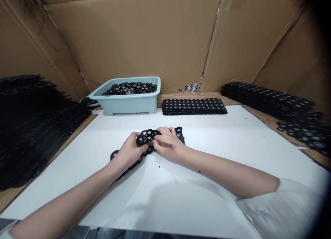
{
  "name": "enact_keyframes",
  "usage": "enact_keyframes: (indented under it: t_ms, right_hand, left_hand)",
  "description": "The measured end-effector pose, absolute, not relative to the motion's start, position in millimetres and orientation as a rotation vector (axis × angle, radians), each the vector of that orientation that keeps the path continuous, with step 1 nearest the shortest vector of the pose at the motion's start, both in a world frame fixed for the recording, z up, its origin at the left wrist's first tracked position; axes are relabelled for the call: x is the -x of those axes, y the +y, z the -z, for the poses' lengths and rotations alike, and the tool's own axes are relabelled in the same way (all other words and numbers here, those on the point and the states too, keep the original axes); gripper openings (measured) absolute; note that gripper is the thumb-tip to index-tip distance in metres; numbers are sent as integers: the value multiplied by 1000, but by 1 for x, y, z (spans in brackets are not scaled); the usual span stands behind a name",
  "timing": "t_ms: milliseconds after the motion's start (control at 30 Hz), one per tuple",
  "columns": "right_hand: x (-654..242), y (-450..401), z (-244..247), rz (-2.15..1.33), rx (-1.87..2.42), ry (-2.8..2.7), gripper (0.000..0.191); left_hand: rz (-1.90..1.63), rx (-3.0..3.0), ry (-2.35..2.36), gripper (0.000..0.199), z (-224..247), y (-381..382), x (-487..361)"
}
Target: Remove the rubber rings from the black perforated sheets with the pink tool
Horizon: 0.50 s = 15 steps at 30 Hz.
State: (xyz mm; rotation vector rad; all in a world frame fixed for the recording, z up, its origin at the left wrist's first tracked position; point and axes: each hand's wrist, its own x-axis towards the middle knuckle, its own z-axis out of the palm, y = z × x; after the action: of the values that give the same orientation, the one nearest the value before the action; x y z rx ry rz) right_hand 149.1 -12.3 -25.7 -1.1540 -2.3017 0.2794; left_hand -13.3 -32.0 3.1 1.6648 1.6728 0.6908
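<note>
A black sheet of joined round pieces with pale centres (148, 132) lies bent on the white tabletop, and both hands are on it. My left hand (128, 152) grips its left part, thumb on the near side and fingers over the far side. Closed near the sheet's middle, my right hand (169, 147) pinches a slim reddish-brown tool (151, 143), whose tip is too small to make out. That hand's other fingers rest over the sheet's far edge. The sheet's ends stick out past both hands.
A light blue tub (131, 102) full of loose black round pieces stands at the back. Beside it lies a stack of flat black sheets (194, 106). More black sheets (269, 98) are piled at right, and a tall black pile (33, 128) stands at left. Cardboard walls (165, 39) enclose the table.
</note>
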Motion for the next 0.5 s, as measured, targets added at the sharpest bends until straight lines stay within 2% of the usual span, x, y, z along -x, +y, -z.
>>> enact_keyframes:
  t_ms: [400,500]
  right_hand:
    - [-164,-10,7,-225,1166,-2288,34]
    - [-162,-10,9,-264,1164,-2278,33]
  left_hand:
    - [-550,-2147,1576,38,-11,-12,26]
    - [-415,-2243,1633,24,-11,-9,30]
